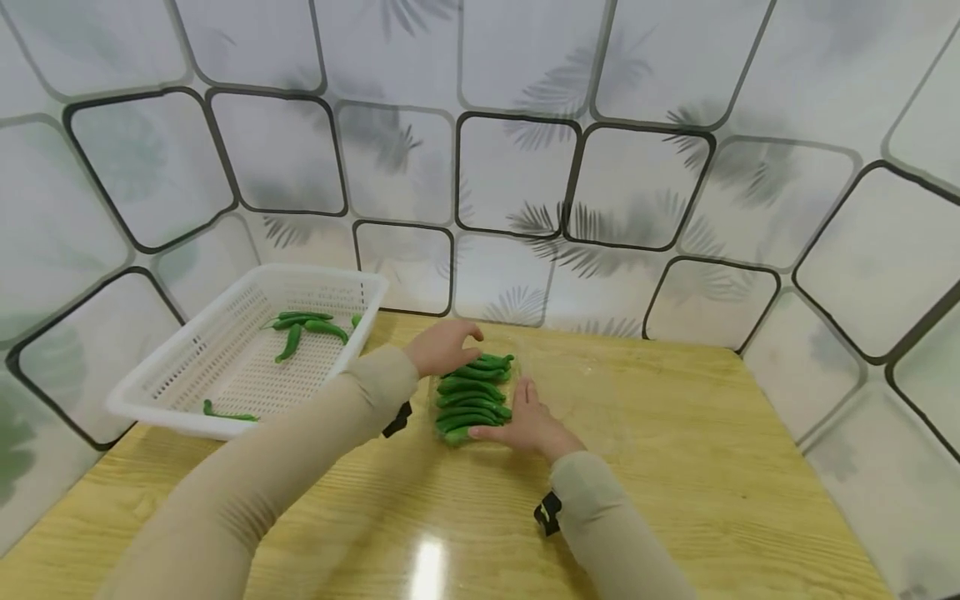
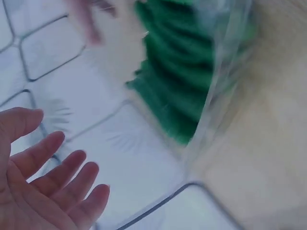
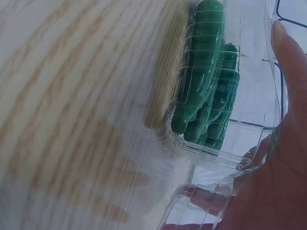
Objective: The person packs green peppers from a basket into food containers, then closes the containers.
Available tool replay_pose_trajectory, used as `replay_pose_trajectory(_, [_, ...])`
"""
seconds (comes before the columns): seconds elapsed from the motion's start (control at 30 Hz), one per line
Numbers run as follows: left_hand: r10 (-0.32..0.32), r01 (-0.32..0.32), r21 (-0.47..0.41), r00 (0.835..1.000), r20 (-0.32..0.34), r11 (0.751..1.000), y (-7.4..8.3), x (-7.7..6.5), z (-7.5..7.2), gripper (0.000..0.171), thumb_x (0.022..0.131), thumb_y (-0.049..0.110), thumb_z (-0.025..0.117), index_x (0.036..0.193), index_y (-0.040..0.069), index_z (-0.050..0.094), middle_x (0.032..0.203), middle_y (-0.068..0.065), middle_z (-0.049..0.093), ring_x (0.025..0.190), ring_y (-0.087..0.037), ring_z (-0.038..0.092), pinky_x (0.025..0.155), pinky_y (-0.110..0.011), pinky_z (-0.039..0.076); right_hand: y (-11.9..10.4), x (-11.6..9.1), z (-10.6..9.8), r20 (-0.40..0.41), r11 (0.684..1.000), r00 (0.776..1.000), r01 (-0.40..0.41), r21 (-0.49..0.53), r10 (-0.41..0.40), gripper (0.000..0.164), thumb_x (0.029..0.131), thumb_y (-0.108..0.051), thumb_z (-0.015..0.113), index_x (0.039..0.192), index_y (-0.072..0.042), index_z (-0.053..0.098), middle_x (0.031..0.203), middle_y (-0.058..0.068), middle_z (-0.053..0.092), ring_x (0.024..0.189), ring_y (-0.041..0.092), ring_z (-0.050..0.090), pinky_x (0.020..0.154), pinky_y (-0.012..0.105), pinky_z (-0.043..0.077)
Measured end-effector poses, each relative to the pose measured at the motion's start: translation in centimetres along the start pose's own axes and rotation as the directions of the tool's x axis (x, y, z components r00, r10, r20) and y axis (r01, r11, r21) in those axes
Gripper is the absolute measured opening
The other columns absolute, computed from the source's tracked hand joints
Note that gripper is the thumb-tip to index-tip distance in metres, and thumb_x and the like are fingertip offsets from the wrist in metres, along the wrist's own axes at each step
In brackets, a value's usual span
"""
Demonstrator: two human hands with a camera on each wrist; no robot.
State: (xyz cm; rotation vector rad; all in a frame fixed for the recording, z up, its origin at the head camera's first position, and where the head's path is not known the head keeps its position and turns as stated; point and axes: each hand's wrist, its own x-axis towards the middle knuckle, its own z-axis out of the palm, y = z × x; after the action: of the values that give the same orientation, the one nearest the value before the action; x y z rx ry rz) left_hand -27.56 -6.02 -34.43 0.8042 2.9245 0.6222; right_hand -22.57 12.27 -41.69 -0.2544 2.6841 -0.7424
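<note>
Two hands flank one clear plastic tray (image 1: 480,392) of green pods (image 1: 472,398) at the middle of the wooden surface (image 1: 675,467), directly ahead of the person; the stack of pods runs away from the body, each pod lying crosswise, left to right; left hand (image 1: 444,346) sits at the far end of the stack, fingers bent down toward the top pods, though whether they pinch anything cannot be told from the head view, and the left wrist view shows the fingers (image 2: 57,177) spread and relaxed, holding nothing; right hand (image 1: 528,421) lies at the near right edge of the tray, thumb (image 3: 290,81) straight along the tray's clear wall, the other fingers seen through the plastic under the rim, cradling rather than clenching; both hands equally close, the right in contact with the tray; white perforated basket (image 1: 247,350) well to the left, by the wall, holding a few loose pods (image 1: 307,325); tiled wall covering (image 1: 517,175) with leaf print behind; no brand, label or legible writing on the tray, basket or surface.
</note>
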Motion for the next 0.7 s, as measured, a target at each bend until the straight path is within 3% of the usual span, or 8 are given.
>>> replay_pose_trajectory(0.1, [0.023, -0.023, 0.000, 0.999, 0.024, 1.000, 0.0, -1.5, -2.5, 0.035, 0.097, 0.020, 0.052, 0.125, 0.000, 0.055, 0.126, -0.016, 0.054, 0.115, -0.031, 0.052, 0.094, -0.042, 0.042, 0.1, 0.0, -0.1, 0.005, 1.000, 1.000, -0.004, 0.000, 0.004, 0.126, 0.071, -0.071, 0.061, 0.146, -0.001, -0.010, 0.152, 0.019, -0.011, 0.134, 0.048, 0.011, 0.104, 0.058, 0.024])
replay_pose_trajectory(0.23, [0.003, -0.004, 0.029, 0.999, 0.052, 1.000, -1.1, -3.8, -5.1, 0.035, 0.097, 0.020, 0.052, 0.125, -0.001, 0.055, 0.126, -0.017, 0.054, 0.115, -0.033, 0.051, 0.094, -0.043, 0.042, 0.3, -0.1, -0.3, 0.003, 1.000, 1.000, -0.011, -0.014, 0.011, 0.127, 0.069, -0.073, 0.060, 0.146, -0.002, -0.011, 0.152, 0.018, -0.013, 0.135, 0.047, 0.010, 0.105, 0.057, 0.023])
replay_pose_trajectory(0.57, [-0.117, 0.113, 0.091, 0.992, 0.038, 0.989, -6.4, -9.2, -9.4, 0.035, 0.095, 0.016, 0.052, 0.120, -0.008, 0.055, 0.116, -0.024, 0.058, 0.106, -0.037, 0.055, 0.087, -0.050, 0.045, 0.9, -0.4, -0.9, -0.009, 1.000, 1.000, -0.005, -0.004, 0.005, 0.126, 0.070, -0.072, 0.061, 0.146, -0.002, -0.012, 0.152, 0.018, -0.016, 0.134, 0.048, 0.008, 0.105, 0.058, 0.020])
replay_pose_trajectory(0.7, [-0.167, 0.148, 0.155, 0.979, 0.120, 0.977, -9.4, -11.2, -10.1, 0.037, 0.094, 0.019, 0.054, 0.117, -0.009, 0.056, 0.112, -0.025, 0.060, 0.102, -0.039, 0.057, 0.084, -0.050, 0.046, 1.1, -0.5, -1.1, -0.012, 1.000, 1.000, -0.005, 0.007, 0.005, 0.127, 0.070, -0.073, 0.061, 0.146, -0.002, -0.012, 0.151, 0.018, -0.016, 0.134, 0.049, 0.007, 0.105, 0.058, 0.019])
